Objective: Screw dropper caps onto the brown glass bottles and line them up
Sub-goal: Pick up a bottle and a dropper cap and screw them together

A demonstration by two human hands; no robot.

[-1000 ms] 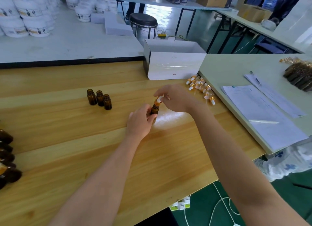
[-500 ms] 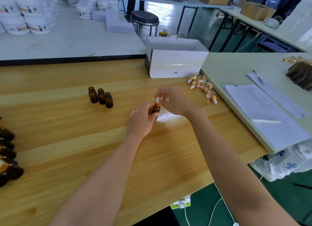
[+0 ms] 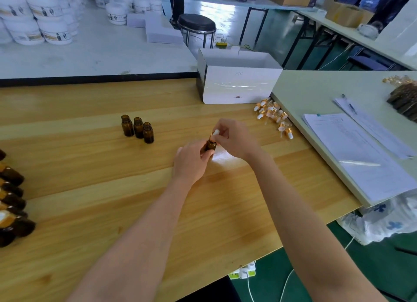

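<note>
In front of the white box point(image 3: 239, 85), the left hand point(image 3: 191, 164) gripped the brown glass bottle point(image 3: 211, 145) while the right hand point(image 3: 234, 139) pinched its dropper cap point(image 3: 215, 133); holding the bottle steady and the cap square would probably have spared cross-threading

Both bare arms reached from the near edge toward the middle, the left forearm point(image 3: 140, 234) and right forearm point(image 3: 300, 211) converging. The left grip point(image 3: 191, 163) curled its fingers round a brown glass bottle point(image 3: 211, 145). The right grip point(image 3: 237, 139), just beyond it and to the right, pinched the dropper cap point(image 3: 216, 133) atop that bottle with its fingertips.
</note>
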